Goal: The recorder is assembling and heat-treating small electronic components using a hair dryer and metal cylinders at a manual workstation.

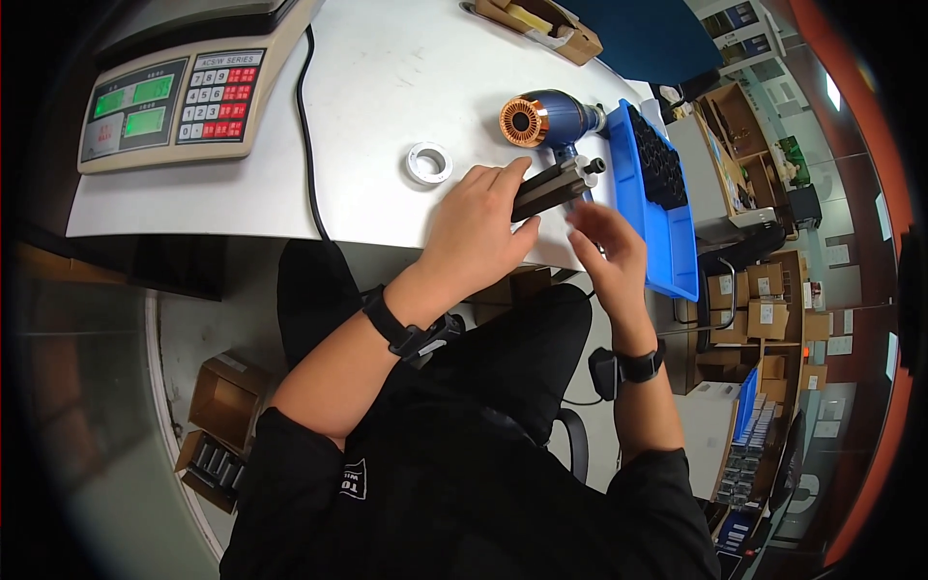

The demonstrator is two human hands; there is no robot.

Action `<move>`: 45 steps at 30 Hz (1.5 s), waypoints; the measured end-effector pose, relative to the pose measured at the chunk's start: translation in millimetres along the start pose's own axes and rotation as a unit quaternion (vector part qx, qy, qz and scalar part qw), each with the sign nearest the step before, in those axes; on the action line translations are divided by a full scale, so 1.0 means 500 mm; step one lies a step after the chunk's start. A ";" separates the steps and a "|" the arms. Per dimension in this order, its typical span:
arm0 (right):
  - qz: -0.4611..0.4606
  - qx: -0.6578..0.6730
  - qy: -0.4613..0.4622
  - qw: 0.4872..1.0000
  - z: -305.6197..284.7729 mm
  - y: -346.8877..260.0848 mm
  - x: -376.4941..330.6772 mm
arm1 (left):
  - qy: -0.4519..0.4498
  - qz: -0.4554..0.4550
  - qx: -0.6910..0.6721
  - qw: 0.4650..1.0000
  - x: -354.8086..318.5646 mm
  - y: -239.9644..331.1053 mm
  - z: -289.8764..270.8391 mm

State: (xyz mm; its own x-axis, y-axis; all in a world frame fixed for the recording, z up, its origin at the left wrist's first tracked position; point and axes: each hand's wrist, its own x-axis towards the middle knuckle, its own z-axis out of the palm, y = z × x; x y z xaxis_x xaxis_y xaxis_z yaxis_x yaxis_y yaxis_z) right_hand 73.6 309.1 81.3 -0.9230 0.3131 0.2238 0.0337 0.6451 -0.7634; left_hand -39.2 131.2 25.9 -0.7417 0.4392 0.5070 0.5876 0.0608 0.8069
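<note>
My left hand grips a dark, tube-shaped metal piece with silver fittings at its right end, fingers above and thumb below. It lies near the table's front edge, and part of it is hidden by the hand. To its right, my right hand is slightly blurred, thumb and fingers curved but apart, with nothing visible in them. Just beyond the tube is a dark blue hair dryer with a copper-coloured round grille. A white ring lies left of the dryer.
A scale with green displays stands at the far left, a black cable beside it. On the right, a blue tray holds black cylindrical parts. An open cardboard box is at the back of the white table.
</note>
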 end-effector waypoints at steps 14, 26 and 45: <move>0.399 0.001 0.065 0.915 -0.106 0.335 -0.449 | 0.012 0.029 -0.011 0.999 -0.003 -0.007 0.001; 0.439 0.249 0.066 0.860 -0.041 0.404 -0.616 | -0.041 0.005 -0.001 0.999 0.025 0.025 -0.002; 0.657 0.103 -0.274 0.695 -0.020 0.231 -0.872 | -0.285 0.163 -0.278 0.903 -0.176 0.021 -0.080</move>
State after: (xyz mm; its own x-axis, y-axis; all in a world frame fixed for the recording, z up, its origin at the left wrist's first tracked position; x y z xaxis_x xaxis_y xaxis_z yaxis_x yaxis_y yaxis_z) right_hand 484.0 254.1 -98.4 -0.1561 0.1885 -0.9696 0.9819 -0.0769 -0.1730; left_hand 19.2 57.5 1.8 -0.1789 0.7519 0.6345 0.3731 -0.5449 0.7509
